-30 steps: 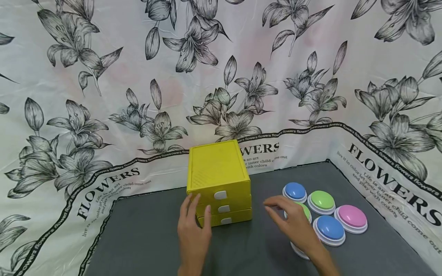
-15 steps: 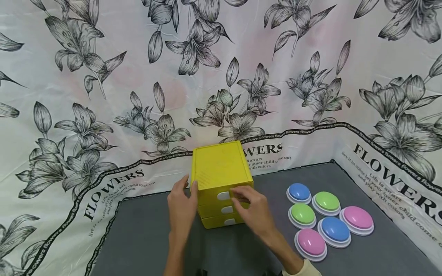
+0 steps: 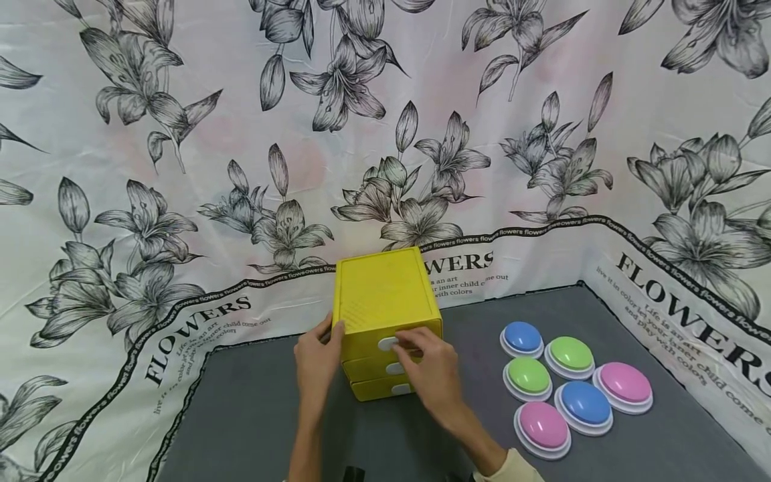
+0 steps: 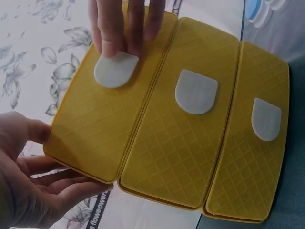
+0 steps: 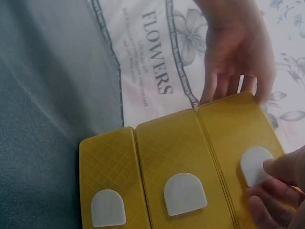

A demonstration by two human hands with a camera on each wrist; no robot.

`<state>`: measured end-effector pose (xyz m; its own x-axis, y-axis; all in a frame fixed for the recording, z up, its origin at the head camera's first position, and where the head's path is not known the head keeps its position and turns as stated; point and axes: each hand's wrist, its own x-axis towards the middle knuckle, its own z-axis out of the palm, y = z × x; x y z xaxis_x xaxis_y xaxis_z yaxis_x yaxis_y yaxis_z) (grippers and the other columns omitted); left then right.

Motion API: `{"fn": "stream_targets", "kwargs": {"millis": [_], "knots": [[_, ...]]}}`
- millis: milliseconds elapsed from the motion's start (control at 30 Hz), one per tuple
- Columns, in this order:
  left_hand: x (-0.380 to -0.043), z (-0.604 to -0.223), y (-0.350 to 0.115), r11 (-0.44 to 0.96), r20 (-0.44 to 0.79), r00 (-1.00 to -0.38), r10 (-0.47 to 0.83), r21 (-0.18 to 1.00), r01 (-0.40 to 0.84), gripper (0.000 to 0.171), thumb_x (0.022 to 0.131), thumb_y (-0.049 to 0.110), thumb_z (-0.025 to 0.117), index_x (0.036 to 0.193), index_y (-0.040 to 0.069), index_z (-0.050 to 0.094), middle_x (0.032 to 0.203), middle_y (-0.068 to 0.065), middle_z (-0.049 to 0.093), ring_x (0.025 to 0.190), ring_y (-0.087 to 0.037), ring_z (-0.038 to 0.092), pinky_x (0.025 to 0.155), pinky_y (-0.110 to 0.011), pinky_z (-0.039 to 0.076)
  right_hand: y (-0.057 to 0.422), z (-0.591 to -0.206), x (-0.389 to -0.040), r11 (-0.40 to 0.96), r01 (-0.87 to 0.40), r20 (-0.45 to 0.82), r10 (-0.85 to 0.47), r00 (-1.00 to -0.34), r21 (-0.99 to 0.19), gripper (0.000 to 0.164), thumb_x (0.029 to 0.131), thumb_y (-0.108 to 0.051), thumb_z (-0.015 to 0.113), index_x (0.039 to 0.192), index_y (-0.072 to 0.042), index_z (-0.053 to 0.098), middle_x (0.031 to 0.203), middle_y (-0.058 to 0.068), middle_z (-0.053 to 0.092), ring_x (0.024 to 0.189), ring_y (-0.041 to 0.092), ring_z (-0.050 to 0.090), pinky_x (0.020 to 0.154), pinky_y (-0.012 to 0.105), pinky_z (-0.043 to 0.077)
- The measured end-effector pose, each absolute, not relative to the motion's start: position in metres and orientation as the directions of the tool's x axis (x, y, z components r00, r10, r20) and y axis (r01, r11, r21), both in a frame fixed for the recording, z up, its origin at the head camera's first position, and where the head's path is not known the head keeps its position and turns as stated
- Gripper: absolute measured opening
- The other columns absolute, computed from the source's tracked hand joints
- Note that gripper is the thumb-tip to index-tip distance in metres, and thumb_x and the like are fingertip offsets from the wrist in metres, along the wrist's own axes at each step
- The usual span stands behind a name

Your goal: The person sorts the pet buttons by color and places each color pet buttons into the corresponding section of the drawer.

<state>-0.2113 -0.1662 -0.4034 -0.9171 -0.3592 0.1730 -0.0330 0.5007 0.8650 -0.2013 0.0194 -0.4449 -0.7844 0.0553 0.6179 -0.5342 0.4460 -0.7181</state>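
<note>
A small yellow drawer unit [image 3: 385,288] with three stacked drawers stands on the grey table, a white pull tab on each front. My left hand [image 3: 317,361] grips its left side near the top, thumb at the front edge and fingers along the side wall, as the left wrist view also shows. At the top drawer, my right hand [image 3: 435,375] pinches the white tab [image 5: 253,164] between thumb and fingers. The middle tab [image 4: 196,92] and the bottom tab [image 4: 266,119] are untouched. All three drawers look closed.
Right of the unit, several round push buttons with white bases lie grouped, among them a blue button [image 3: 583,402], a green button [image 3: 529,375] and a pink button [image 3: 543,424]. A flower-printed cloth [image 3: 241,134] hangs behind the grey table [image 3: 241,415].
My right hand has moved left from beside the buttons to the top drawer's tab. My left hand has shifted from the unit's front left corner to grip its side.
</note>
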Motion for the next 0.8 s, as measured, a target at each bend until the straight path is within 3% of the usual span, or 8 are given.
{"fn": "stream_targets", "kwargs": {"millis": [200, 433, 667, 800], "knots": [[-0.212, -0.403, -0.167, 0.475, 0.162, -0.906, -0.390, 0.879, -0.047, 0.044, 0.103, 0.028, 0.065, 0.143, 0.011, 0.063, 0.141, -0.015, 0.067, 0.122, -0.034, 0.072, 0.094, -0.047, 0.062, 0.017, -0.444, -0.205, 0.439, -0.552, 0.643, 0.081, -0.762, -0.709, 0.011, 0.083, -0.005, 0.087, 0.091, -0.008, 0.081, 0.084, 0.003, 0.076, 0.068, 0.011, 0.071, 0.063, 0.022, 0.058], [-0.214, -0.405, -0.170, 0.371, 0.111, -0.910, -0.399, 0.927, -0.049, 0.043, 0.098, 0.028, 0.070, 0.138, 0.014, 0.068, 0.140, -0.010, 0.069, 0.127, -0.033, 0.068, 0.085, -0.040, 0.063, 0.024, -0.444, -0.194, 0.459, -0.558, 0.649, 0.054, -0.759, -0.691, 0.012, 0.081, -0.003, 0.087, 0.089, -0.009, 0.081, 0.082, 0.002, 0.075, 0.068, 0.009, 0.070, 0.062, 0.021, 0.056], [-0.216, -0.404, -0.175, 0.301, 0.061, -0.925, -0.374, 0.952, -0.059, 0.045, 0.097, 0.029, 0.072, 0.139, 0.013, 0.068, 0.145, -0.009, 0.067, 0.144, -0.034, 0.053, 0.113, -0.054, 0.049, 0.028, -0.440, -0.171, 0.490, -0.527, 0.620, 0.036, -0.784, -0.694, 0.015, 0.079, -0.003, 0.088, 0.088, -0.013, 0.080, 0.083, -0.002, 0.075, 0.071, 0.007, 0.071, 0.061, 0.019, 0.055], [-0.216, -0.404, -0.177, 0.277, 0.049, -0.927, -0.373, 0.959, -0.061, 0.046, 0.096, 0.027, 0.074, 0.139, 0.011, 0.068, 0.145, -0.008, 0.066, 0.144, -0.033, 0.054, 0.114, -0.054, 0.049, 0.029, -0.439, -0.159, 0.508, -0.501, 0.598, 0.035, -0.801, -0.701, 0.016, 0.079, -0.004, 0.089, 0.087, -0.015, 0.080, 0.083, -0.004, 0.075, 0.071, 0.005, 0.071, 0.059, 0.017, 0.053]]}}
